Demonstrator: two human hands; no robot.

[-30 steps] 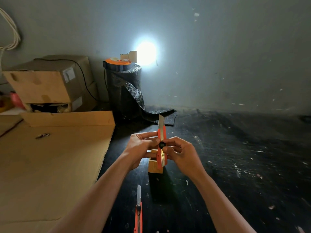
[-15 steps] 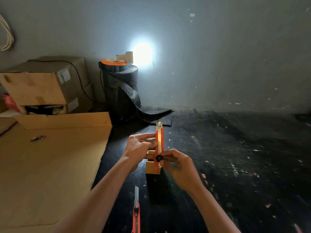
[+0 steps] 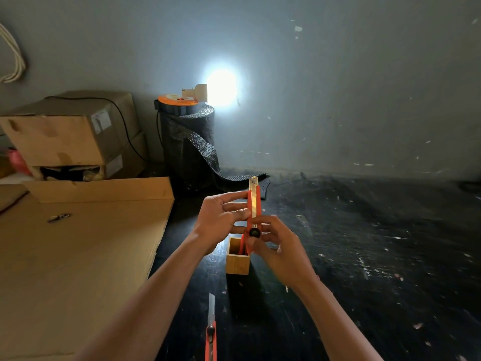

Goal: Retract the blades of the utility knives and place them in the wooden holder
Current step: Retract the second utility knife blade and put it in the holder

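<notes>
I hold an orange utility knife point(image 3: 254, 204) upright above the wooden holder point(image 3: 237, 262). My left hand point(image 3: 221, 217) grips its upper body from the left. My right hand point(image 3: 276, 248) holds the lower part, with the thumb on the black slider knob point(image 3: 254, 232). Only a short tip of blade shows at the knife's top. The square holder stands on the dark floor just below my hands, and something orange shows inside it. A second orange utility knife point(image 3: 211, 332) lies on the floor nearer me, its blade extended and pointing away.
A large flat cardboard sheet point(image 3: 78, 256) covers the floor on the left, with a small metal object point(image 3: 58, 217) on it. Cardboard boxes point(image 3: 70, 134) and a black bubble-wrap roll point(image 3: 188, 144) stand against the wall. The floor at right is dark and speckled with debris.
The slider knob has moved down the knife under my right thumb and the long exposed blade has drawn back into the body. The view has shifted slightly.
</notes>
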